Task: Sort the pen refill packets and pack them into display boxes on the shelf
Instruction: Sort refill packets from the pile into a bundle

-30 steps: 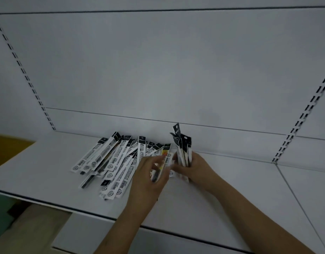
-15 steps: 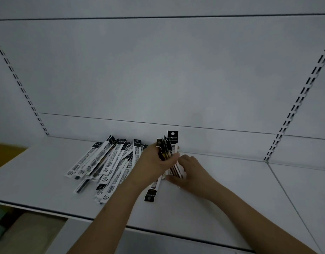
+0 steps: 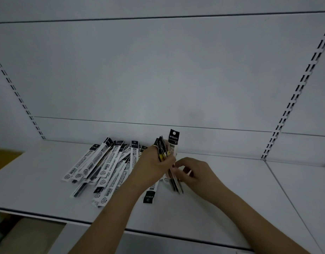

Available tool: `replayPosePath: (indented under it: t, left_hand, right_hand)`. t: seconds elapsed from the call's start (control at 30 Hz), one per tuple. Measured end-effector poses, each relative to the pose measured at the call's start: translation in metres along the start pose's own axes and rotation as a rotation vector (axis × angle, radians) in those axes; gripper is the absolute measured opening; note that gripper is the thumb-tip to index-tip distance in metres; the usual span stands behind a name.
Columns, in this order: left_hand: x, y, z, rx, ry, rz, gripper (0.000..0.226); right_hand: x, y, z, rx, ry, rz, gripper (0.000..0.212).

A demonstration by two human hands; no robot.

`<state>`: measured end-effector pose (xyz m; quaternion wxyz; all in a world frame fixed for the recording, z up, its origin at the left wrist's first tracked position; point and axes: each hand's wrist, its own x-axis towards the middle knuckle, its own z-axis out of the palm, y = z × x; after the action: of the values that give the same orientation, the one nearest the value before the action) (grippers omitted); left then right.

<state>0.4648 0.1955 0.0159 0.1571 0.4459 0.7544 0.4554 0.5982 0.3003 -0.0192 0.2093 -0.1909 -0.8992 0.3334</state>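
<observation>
Two bare arms reached in from the near edge of the white shelf point(image 3: 222, 217). Closest to that edge lay one refill packet point(image 3: 150, 193) with its black end pointing at the person, just under the left wrist. A little farther in, the left hand point(image 3: 152, 167) held a bunch of pen refill packets point(image 3: 165, 153) standing up, its fingers point(image 3: 170, 160) curled tight around them. The right hand point(image 3: 196, 173) sat just to the right of the bunch, and its bent fingers pinched the low ends of the packets there. One packet with a black top point(image 3: 174, 137) stuck up higher than the rest of the bunch. To the left of the bunch, a loose pile of packets point(image 3: 101, 165) lay flat and spread out on the shelf. Farthest away stood the white back wall point(image 3: 158, 70) behind the shelf, with a slotted rail point(image 3: 295, 96) to the right of the bunch.
</observation>
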Motion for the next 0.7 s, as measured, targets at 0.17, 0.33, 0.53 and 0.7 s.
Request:
replayPosePath:
  t: [0.17,0.33,0.53,0.7]
  left_hand:
    - [-0.002,0.003,0.0,-0.004,0.013,-0.021,0.034]
    - [-0.004,0.001,0.001,-0.03,0.006,-0.001,0.033]
    - [-0.008,0.002,-0.003,-0.076,0.003,0.085,0.025]
    - [-0.007,0.001,-0.001,-0.044,0.008,0.118,0.018]
  right_hand:
    - [0.002,-0.001,-0.001,0.281,-0.042,0.091,0.026]
    - [0.003,0.0,0.0,0.399,0.071,0.142,0.02]
    - [-0.005,-0.006,-0.008,-0.03,0.528,0.008,0.015]
    - [-0.018,-0.001,-0.007,-0.371,0.556,-0.135,0.014]
